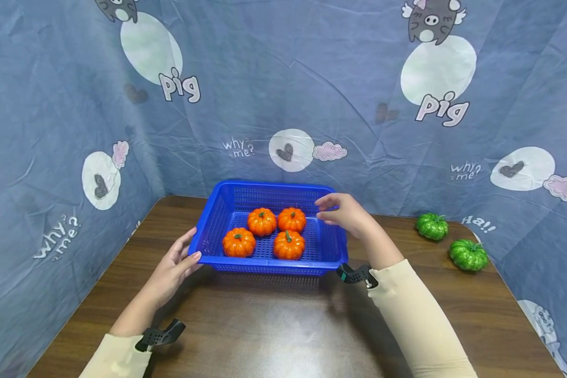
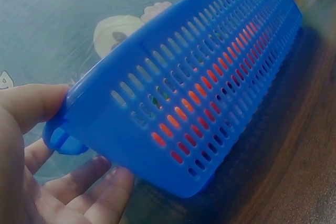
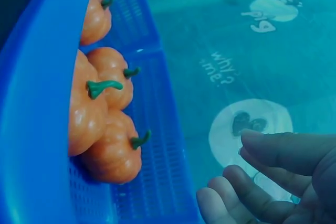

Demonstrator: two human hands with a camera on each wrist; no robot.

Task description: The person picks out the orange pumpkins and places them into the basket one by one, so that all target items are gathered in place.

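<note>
A blue plastic basket point(image 1: 269, 264) with slotted walls holds several small orange pumpkins point(image 1: 289, 245) with green stems. At its left front corner my left hand point(image 1: 172, 270) grips the rim; in the left wrist view the thumb lies on the edge of the basket point(image 2: 126, 140) and the fingers curve underneath. My right hand point(image 1: 347, 214) is over the basket's right end, fingers loosely bent, nothing between them. The right wrist view shows that hand point(image 3: 273, 182) apart from the orange pumpkins point(image 3: 113, 148). Whether the basket's base fully touches the table is unclear.
Two green pumpkins, one farther back point(image 1: 432, 226) and one nearer point(image 1: 469, 255), sit at the right of the brown wooden table point(image 1: 269, 325). Blue printed cloth point(image 1: 245, 110) hangs behind the table and along both sides. Each wrist wears a black camera mount point(image 1: 160, 336).
</note>
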